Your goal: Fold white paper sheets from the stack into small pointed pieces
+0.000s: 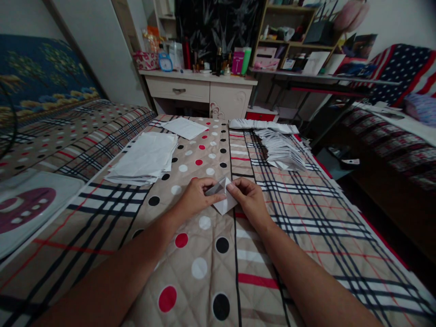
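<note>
A small folded piece of white paper (223, 203) is held between both hands over the quilted bedspread (218, 268). My left hand (196, 196) pinches its left side with fingers curled. My right hand (248, 196) grips its upper right edge, thumb and fingers closed. The paper is partly folded into a pointed shape. Both forearms reach in from the bottom of the view.
A stack of flat white sheets (145, 158) lies to the left, one more sheet (185, 127) further back. Several folded paper pieces (282, 152) are piled at the right, near the bed's edge. A cluttered dresser (199, 88) and a desk (320, 77) stand behind.
</note>
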A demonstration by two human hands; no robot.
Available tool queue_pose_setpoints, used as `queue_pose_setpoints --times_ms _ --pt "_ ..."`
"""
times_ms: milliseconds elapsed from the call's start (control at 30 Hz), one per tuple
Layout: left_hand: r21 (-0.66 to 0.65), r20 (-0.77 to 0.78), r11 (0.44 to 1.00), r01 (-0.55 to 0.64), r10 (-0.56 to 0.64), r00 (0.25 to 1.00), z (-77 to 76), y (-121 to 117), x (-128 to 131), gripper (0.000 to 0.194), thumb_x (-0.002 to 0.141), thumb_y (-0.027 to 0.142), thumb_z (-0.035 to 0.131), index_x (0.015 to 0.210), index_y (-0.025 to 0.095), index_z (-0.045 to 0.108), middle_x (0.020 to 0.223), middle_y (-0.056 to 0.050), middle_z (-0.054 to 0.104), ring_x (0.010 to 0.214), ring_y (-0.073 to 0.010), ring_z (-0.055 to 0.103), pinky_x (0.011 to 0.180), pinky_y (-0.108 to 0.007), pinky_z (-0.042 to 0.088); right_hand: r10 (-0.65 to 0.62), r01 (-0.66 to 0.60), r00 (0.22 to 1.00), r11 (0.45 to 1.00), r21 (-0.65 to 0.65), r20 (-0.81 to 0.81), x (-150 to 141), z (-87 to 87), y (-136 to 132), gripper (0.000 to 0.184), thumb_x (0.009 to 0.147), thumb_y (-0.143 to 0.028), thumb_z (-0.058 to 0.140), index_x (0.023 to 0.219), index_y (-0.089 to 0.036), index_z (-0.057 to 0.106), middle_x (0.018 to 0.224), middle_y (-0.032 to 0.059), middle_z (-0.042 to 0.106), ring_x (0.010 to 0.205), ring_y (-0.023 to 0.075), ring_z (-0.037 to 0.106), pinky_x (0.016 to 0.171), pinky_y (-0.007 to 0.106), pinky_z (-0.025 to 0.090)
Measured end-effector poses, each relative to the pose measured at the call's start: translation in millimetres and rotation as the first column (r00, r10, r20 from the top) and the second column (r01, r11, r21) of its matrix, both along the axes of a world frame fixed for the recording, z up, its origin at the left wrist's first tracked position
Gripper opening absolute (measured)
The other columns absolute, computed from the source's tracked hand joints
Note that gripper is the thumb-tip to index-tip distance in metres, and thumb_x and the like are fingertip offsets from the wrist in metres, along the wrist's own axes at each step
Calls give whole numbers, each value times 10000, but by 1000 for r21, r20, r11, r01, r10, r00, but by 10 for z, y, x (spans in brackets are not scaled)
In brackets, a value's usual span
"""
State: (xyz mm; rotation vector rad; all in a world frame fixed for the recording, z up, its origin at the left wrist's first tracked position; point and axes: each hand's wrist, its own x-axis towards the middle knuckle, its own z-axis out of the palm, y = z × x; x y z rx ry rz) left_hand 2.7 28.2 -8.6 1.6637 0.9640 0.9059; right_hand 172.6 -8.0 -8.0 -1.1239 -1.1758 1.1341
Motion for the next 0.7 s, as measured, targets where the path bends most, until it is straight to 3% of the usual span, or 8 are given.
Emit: queue_pose_setpoints --times_ms 133,233,567,633,700 --pt "88 -97 996 -20 29 995 29 -50 39 297 584 252 812 803 171 628 699 39 556 631 -114 478 576 -218 361 -19 19 1000 1000 -19 -5 -2 2 -4 292 718 -424 752 665 -166 626 607 -13 571 563 111 465 537 240 351" --pt "88 -88 996 -21 28 996 54 -72 64 325 577 219 800 830 178 601 724 48 555 643 -114 480 601 -221 374 26 -27 999 999 -41 -33 -10 11 -17 298 725 -440 747 681 -166 637 622 -13 581 564 112 476 543 242 359" --pt "20 -55 1000 -14 15 998 56 -74 72 160 732 268 663 803 164 564 694 42 512 632 -114 477 578 -224 374 20 -28 994 997 -74 -106 -19 0 -9 324 705 -459 762 662 -163 636 582 -18 579 525 101 454 512 232 343" --pt "70 -120 997 -26 35 992 68 -94 76 129 764 267 628 804 167 556 691 38 517 629 -118 487 582 -231 385 21 -31 992 997 -76 -127 -20 -5 -5 323 700 -455 765 655 -163 636 570 -21 572 515 97 450 505 229 338" --pt "206 -203 976 -67 110 973 80 -118 77 117 777 237 604 862 171 558 740 20 559 673 -139 531 630 -255 424 21 -31 990 997 -72 -136 -21 -6 -5 311 699 -440 768 650 -163 638 564 -25 562 511 93 443 501 227 331"
